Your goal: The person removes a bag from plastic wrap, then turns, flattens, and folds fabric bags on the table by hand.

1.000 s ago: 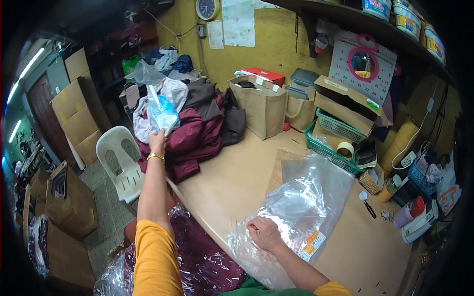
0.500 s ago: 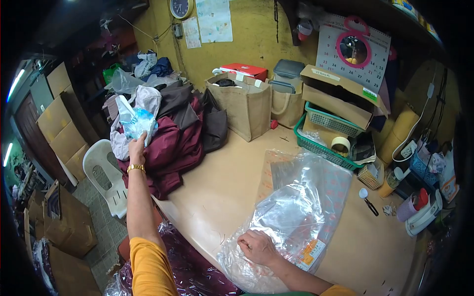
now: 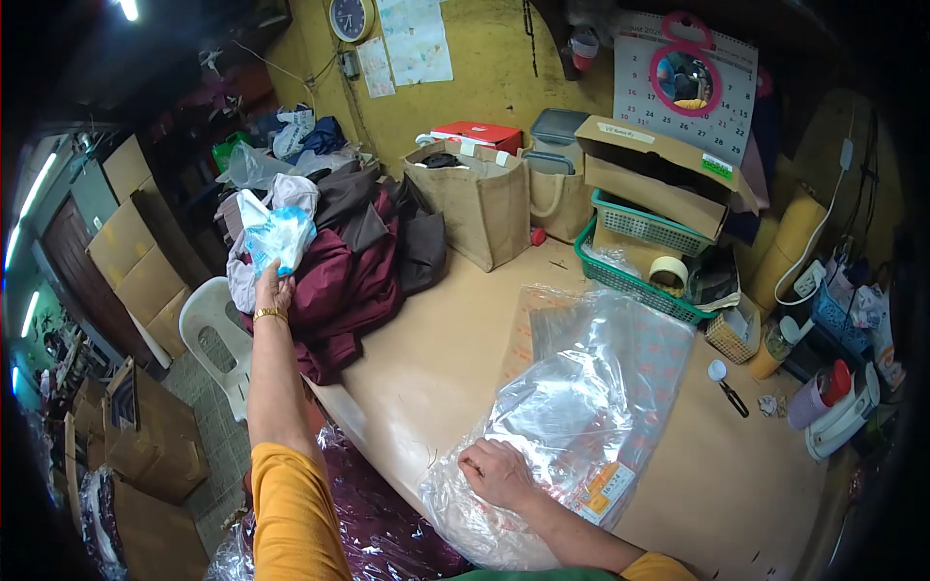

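With its fingers closed, my left hand [image 3: 275,289] grips a blue and white plastic bag [image 3: 279,235] over the clothes pile. Maroon fabric [image 3: 339,281] lies beside and under that hand, along with pale and dark grey pieces. My right hand [image 3: 497,473] rests on a stack of clear plastic bags [image 3: 552,407] on the table, fingers curled in. Whatever is under those curled fingers is hidden. An orange and white label [image 3: 606,491] shows on the clear plastic near the right wrist.
Jute bags [image 3: 473,208] stand at the back of the table [image 3: 397,387]. Green baskets [image 3: 639,286] holding tape and a cardboard box [image 3: 659,174] are at the right, near a small white scoop [image 3: 718,371]. A white plastic chair [image 3: 218,339] stands left; plastic-wrapped maroon goods [image 3: 387,523] lie below the table edge.
The view has shifted slightly. My left hand still holds the blue and white bag, which looks more bunched up. My right hand stays on the clear plastic.
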`<state>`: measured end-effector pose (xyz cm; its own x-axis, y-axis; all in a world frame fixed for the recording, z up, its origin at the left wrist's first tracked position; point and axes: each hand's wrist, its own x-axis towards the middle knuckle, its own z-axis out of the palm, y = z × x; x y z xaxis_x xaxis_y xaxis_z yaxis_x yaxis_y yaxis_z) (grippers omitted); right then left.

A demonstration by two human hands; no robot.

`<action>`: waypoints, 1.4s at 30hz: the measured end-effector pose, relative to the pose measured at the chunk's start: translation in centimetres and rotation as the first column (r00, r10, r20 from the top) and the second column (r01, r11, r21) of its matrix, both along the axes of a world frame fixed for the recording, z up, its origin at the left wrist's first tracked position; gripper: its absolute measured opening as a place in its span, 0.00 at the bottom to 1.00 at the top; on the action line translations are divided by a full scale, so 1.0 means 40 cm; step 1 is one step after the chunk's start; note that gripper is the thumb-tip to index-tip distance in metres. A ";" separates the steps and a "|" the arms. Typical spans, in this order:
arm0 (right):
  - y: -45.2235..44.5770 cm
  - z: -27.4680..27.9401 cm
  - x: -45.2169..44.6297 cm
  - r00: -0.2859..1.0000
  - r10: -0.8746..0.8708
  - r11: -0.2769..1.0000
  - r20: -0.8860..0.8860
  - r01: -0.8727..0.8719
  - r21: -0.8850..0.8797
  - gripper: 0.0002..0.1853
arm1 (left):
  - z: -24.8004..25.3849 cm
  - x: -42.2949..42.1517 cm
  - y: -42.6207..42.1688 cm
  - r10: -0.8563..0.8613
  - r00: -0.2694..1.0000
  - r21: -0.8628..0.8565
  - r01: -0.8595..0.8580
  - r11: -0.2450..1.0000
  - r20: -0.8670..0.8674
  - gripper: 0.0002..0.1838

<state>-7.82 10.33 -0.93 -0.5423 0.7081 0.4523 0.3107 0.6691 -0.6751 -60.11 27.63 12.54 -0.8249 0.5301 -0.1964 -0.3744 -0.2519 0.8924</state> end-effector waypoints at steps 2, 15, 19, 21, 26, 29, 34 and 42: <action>0.003 -0.003 0.000 1.000 0.016 1.000 0.004 -0.016 -0.001 0.03 | 0.003 0.012 -0.008 -0.065 0.988 0.124 0.048 0.991 0.142 0.20; 0.008 0.010 -0.001 1.000 0.021 0.999 0.002 -0.021 -0.039 0.02 | 0.137 0.424 -0.141 -0.055 0.840 0.281 0.241 0.929 -0.539 0.38; 0.011 -0.006 -0.005 1.000 0.021 1.000 -0.019 -0.021 0.014 0.05 | 0.064 0.692 -0.236 -0.351 0.668 0.200 0.602 0.773 -0.656 0.43; 0.008 0.005 -0.001 1.000 0.022 1.000 0.001 -0.022 -0.021 0.03 | -0.014 0.764 -0.250 -0.580 0.624 0.187 0.748 0.636 -0.524 0.45; 0.008 0.010 0.000 0.999 0.040 0.996 0.012 -0.039 -0.078 0.03 | 0.085 0.846 -0.170 -0.675 0.565 0.165 0.810 0.562 -0.474 0.41; 0.006 0.007 -0.002 1.000 0.025 0.997 0.012 -0.024 -0.079 0.03 | 0.215 0.821 0.047 -0.582 0.617 0.322 0.781 0.535 -0.530 0.39; 0.008 -0.004 0.004 0.998 0.048 0.995 0.047 -0.043 -0.085 0.04 | 0.452 0.813 0.429 -0.589 0.718 0.319 0.694 0.645 -0.370 0.41; 0.008 -0.009 0.011 0.998 0.054 0.995 0.016 -0.053 -0.083 0.04 | 0.219 0.892 0.290 -0.683 0.472 -0.045 0.804 0.592 -0.558 0.27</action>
